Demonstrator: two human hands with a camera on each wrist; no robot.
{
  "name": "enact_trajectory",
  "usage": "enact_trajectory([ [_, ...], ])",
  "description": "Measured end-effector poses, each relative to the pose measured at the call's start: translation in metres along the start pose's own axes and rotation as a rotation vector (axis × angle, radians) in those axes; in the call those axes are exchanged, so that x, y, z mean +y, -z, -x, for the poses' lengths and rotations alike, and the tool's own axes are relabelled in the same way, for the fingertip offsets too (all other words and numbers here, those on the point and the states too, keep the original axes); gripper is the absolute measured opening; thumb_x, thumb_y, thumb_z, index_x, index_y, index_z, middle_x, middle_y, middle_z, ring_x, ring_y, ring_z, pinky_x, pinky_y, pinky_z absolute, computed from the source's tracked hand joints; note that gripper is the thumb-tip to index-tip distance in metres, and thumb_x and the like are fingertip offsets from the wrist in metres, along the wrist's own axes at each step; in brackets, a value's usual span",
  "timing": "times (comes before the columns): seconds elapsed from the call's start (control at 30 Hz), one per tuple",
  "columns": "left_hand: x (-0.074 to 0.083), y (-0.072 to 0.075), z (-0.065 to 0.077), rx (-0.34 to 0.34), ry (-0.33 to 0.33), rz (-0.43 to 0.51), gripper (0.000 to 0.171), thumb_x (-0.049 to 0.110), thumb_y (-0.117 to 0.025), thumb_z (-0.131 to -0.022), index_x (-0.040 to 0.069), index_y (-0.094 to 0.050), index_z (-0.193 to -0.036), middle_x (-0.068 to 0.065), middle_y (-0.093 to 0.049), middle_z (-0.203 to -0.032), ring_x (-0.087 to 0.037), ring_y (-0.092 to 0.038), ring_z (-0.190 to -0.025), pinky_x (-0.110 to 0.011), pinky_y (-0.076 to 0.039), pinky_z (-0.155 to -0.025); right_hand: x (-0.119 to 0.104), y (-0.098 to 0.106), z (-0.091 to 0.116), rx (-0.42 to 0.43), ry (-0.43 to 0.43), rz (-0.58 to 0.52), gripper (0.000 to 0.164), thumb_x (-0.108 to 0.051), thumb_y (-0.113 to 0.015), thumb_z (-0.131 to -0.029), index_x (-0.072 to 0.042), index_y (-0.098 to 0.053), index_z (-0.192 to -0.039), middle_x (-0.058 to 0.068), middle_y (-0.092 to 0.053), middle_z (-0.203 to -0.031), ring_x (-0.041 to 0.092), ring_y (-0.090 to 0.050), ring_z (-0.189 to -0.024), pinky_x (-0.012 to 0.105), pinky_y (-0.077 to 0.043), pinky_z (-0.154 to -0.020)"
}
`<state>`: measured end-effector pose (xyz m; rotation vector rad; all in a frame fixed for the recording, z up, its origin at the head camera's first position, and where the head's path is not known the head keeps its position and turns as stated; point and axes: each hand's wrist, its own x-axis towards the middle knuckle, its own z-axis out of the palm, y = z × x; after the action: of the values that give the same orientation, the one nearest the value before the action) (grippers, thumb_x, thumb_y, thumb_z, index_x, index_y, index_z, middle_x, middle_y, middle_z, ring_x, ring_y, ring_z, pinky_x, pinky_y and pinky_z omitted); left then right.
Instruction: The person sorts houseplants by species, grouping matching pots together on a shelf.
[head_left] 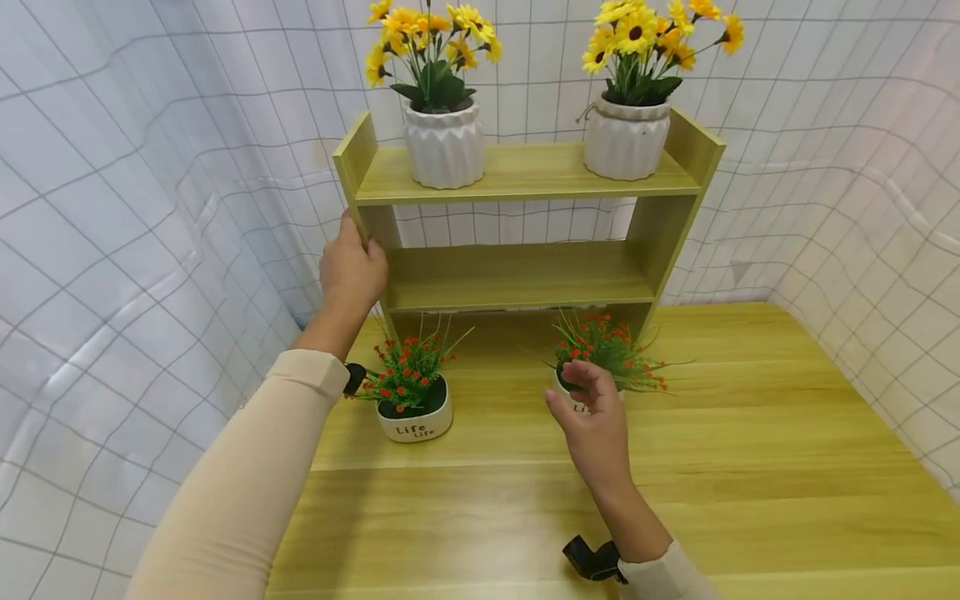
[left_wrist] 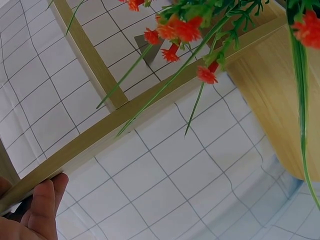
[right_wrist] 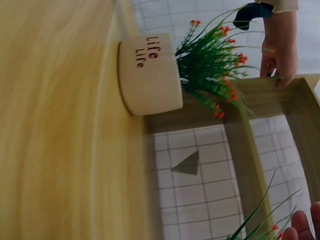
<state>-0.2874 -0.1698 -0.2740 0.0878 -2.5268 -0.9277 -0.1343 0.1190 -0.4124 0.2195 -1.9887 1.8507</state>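
Observation:
My left hand [head_left: 352, 268] grips the left side panel of a wooden two-tier shelf [head_left: 517, 279]; in the left wrist view its fingers [left_wrist: 44, 200] lie against the panel's edge. The right hand [head_left: 602, 433] is held in the air, fingers loosely bent and thumb apart, with nothing between them. Behind it, partly covered, stands a white pot with red flowers and grass [head_left: 600, 337]. A matching "Life" pot [head_left: 416, 423] with red flowers sits on the table below my left wrist. In the right wrist view only the right fingertips [right_wrist: 301, 227] show.
On the top board stand two white ribbed pots of yellow flowers, one at left [head_left: 446, 146] and one at right [head_left: 626, 142]. The wooden table [head_left: 750, 433] carries the shelf. White grid-patterned curtain [head_left: 150, 167] surrounds it at the back and sides.

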Motion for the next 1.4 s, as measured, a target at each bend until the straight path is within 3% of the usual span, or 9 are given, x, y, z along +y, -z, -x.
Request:
enact_trajectory([
  [0.1, 0.001, 0.000, 0.000, -0.001, 0.001, -0.002, 0.045, 0.017, -0.045, -0.101, 0.005, -0.039, -0.144, -0.031, -0.061, -0.121, -0.049, -0.058, -0.111, -0.060, -0.046, -0.088, 0.007, 0.005, 0.005, 0.015, -0.023, 0.020, 0.041, -0.011, -0.073, -0.091, -0.002, -0.055, -0.126, 0.011, -0.058, -0.125, 0.028, -0.053, -0.116, 0.029, -0.044, -0.091],
  [0.23, 0.002, -0.001, 0.000, -0.003, 0.006, -0.005, 0.044, 0.018, -0.045, -0.101, 0.005, -0.040, -0.143, -0.031, -0.061, -0.121, -0.049, -0.058, -0.111, -0.059, -0.046, -0.088, 0.016, 0.010, 0.010, 0.036, -0.046, 0.074, 0.041, -0.010, -0.074, -0.090, 0.000, -0.056, -0.125, 0.013, -0.060, -0.125, 0.020, -0.054, -0.115, 0.026, -0.045, -0.090],
  [0.43, 0.002, 0.000, 0.000, -0.007, 0.008, -0.016, 0.044, 0.018, -0.044, -0.102, 0.005, -0.039, -0.144, -0.031, -0.061, -0.122, -0.049, -0.059, -0.111, -0.060, -0.047, -0.088, 0.028, 0.021, 0.015, 0.075, -0.134, 0.154, 0.043, -0.012, -0.074, -0.091, -0.001, -0.056, -0.128, 0.013, -0.060, -0.127, 0.022, -0.055, -0.115, 0.018, -0.045, -0.086],
  [0.9, 0.000, 0.001, 0.000, -0.025, 0.017, -0.008, 0.044, 0.018, -0.044, -0.102, 0.005, -0.038, -0.144, -0.030, -0.060, -0.123, -0.049, -0.059, -0.110, -0.060, -0.047, -0.088, 0.045, 0.044, 0.023, 0.103, -0.325, 0.217, 0.052, -0.032, -0.072, -0.092, -0.003, -0.054, -0.132, 0.012, -0.055, -0.134, 0.026, -0.050, -0.123, 0.013, -0.042, -0.078],
  [1.03, 0.000, 0.000, -0.001, -0.019, 0.012, -0.005, 0.044, 0.017, -0.045, -0.102, 0.005, -0.039, -0.143, -0.030, -0.061, -0.122, -0.050, -0.059, -0.109, -0.060, -0.047, -0.087, 0.052, 0.047, 0.022, 0.106, -0.362, 0.245, 0.056, -0.036, -0.071, -0.092, -0.006, -0.052, -0.135, 0.012, -0.052, -0.137, 0.029, -0.048, -0.125, 0.021, -0.044, -0.082],
  [1.23, -0.001, 0.000, -0.001, -0.022, 0.024, -0.008, 0.043, 0.018, -0.045, -0.102, 0.006, -0.039, -0.143, -0.030, -0.061, -0.122, -0.049, -0.059, -0.109, -0.060, -0.047, -0.087, 0.062, 0.048, 0.020, 0.112, -0.389, 0.280, 0.060, -0.035, -0.071, -0.092, -0.004, -0.049, -0.138, 0.018, -0.046, -0.142, 0.034, -0.042, -0.131, 0.047, -0.044, -0.093],
  [1.4, -0.002, -0.002, -0.002, -0.015, 0.019, -0.010, 0.042, 0.018, -0.045, -0.102, 0.006, -0.039, -0.142, -0.030, -0.061, -0.122, -0.049, -0.059, -0.110, -0.060, -0.047, -0.088, 0.066, 0.049, 0.018, 0.113, -0.398, 0.280, 0.066, -0.033, -0.071, -0.093, 0.001, -0.043, -0.142, 0.024, -0.038, -0.147, 0.040, -0.037, -0.134, 0.055, -0.039, -0.100],
])
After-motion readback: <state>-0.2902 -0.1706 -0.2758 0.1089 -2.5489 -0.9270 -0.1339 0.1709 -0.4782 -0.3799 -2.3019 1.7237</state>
